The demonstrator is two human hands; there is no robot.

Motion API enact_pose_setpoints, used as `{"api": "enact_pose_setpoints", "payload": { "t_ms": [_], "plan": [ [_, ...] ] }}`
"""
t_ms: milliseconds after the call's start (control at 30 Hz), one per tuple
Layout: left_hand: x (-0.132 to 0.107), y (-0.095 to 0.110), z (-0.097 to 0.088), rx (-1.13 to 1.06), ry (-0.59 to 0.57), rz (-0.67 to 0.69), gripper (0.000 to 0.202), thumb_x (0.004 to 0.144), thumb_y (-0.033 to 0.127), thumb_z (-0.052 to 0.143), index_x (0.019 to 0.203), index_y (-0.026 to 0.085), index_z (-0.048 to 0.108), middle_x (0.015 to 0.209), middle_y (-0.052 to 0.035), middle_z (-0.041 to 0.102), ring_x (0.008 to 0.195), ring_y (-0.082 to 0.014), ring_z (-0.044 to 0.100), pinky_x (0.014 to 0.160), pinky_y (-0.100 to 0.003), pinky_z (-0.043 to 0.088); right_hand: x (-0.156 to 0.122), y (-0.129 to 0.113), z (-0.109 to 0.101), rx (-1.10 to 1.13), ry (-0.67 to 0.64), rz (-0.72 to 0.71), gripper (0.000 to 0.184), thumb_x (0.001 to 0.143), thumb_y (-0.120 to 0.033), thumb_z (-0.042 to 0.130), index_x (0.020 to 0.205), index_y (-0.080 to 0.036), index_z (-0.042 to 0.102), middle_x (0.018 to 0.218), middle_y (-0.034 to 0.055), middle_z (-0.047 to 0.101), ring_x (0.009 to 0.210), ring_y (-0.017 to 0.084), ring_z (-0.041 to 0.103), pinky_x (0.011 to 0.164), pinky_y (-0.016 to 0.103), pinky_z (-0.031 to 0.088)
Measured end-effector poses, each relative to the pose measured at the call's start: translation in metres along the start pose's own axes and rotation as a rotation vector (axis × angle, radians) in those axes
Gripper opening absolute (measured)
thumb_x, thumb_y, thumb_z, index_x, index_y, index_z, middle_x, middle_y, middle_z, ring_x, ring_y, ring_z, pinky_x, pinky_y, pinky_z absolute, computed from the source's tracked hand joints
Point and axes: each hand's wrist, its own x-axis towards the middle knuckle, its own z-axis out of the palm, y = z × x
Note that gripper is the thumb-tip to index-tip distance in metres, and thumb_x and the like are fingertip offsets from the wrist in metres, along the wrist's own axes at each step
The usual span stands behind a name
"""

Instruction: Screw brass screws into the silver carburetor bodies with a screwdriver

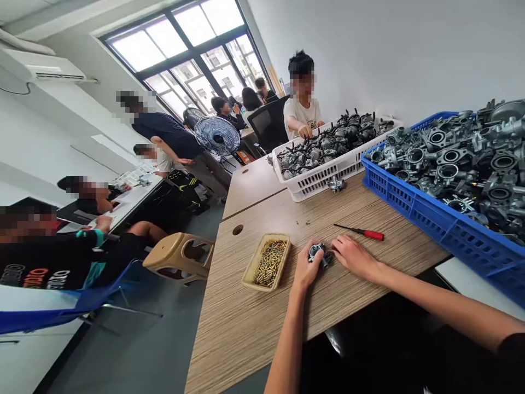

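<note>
My left hand (308, 266) is wrapped round a small metal carburetor body (316, 250) just above the wooden table, its round bore facing up. My right hand (353, 255) is at the carburetor's right side, fingers bent and pressed together at its edge. Whatever those fingertips pinch is too small or hidden to make out. Left of my hands stands a cream tray (245, 278) filled with small brass jets (270, 260). A screwdriver (371, 235) with a red handle lies beyond my right hand. Tiny loose parts (302, 222) rest on the tabletop behind the tray.
A blue crate (404, 200) heaped with carburetor bodies stands at the right. Behind it is a white crate (311, 189) of carburetors, with one loose carburetor (335, 184) in front. A person (303, 104) reaches into the white crate. A stool (176, 249) stands left of the table (229, 328).
</note>
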Motion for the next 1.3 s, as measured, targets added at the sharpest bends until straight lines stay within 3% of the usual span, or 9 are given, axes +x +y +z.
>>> {"api": "enact_pose_setpoints", "payload": {
  "t_ms": [467, 833, 1033, 1300],
  "plan": [
    [0.0, 0.001, -0.002, 0.021, -0.021, -0.001, 0.05, 0.097, 0.065, 0.047, 0.1, 0.019, 0.066, 0.09, -0.0058, 0.071, 0.089, -0.0224, 0.065, 0.085, -0.034, 0.053, -0.002, 0.004, -0.005, 0.015, 0.059, -0.007, 0.013, 0.096, -0.008, 0.063, 0.095, -0.02, 0.063, 0.101, 0.0079, 0.068, 0.1, 0.025, 0.062, 0.091, 0.036, 0.051],
    [0.001, 0.007, -0.003, 0.028, -0.023, -0.017, 0.047, 0.096, 0.063, 0.048, 0.101, 0.019, 0.065, 0.085, -0.0032, 0.066, 0.079, -0.0202, 0.057, 0.078, -0.032, 0.047, -0.001, 0.001, -0.007, -0.06, 0.023, -0.009, 0.011, 0.102, -0.014, 0.061, 0.094, -0.021, 0.064, 0.1, 0.0082, 0.069, 0.097, 0.025, 0.062, 0.089, 0.037, 0.048],
    [0.0, 0.006, -0.002, 0.056, -0.027, 0.005, 0.047, 0.098, 0.063, 0.048, 0.099, 0.019, 0.064, 0.083, -0.0029, 0.065, 0.078, -0.0196, 0.056, 0.077, -0.032, 0.047, 0.0, 0.0, -0.01, -0.093, -0.008, -0.049, 0.009, 0.103, -0.016, 0.061, 0.104, -0.021, 0.069, 0.105, 0.008, 0.07, 0.101, 0.025, 0.062, 0.089, 0.037, 0.048],
    [0.0, 0.005, -0.004, 0.04, -0.048, 0.004, 0.045, 0.097, 0.062, 0.05, 0.1, 0.019, 0.064, 0.084, -0.0026, 0.065, 0.079, -0.0195, 0.056, 0.077, -0.032, 0.046, 0.003, -0.002, -0.012, -0.065, -0.032, -0.024, 0.011, 0.105, -0.016, 0.063, 0.097, -0.02, 0.068, 0.103, 0.0072, 0.072, 0.1, 0.025, 0.063, 0.089, 0.037, 0.049]
  ]
}}
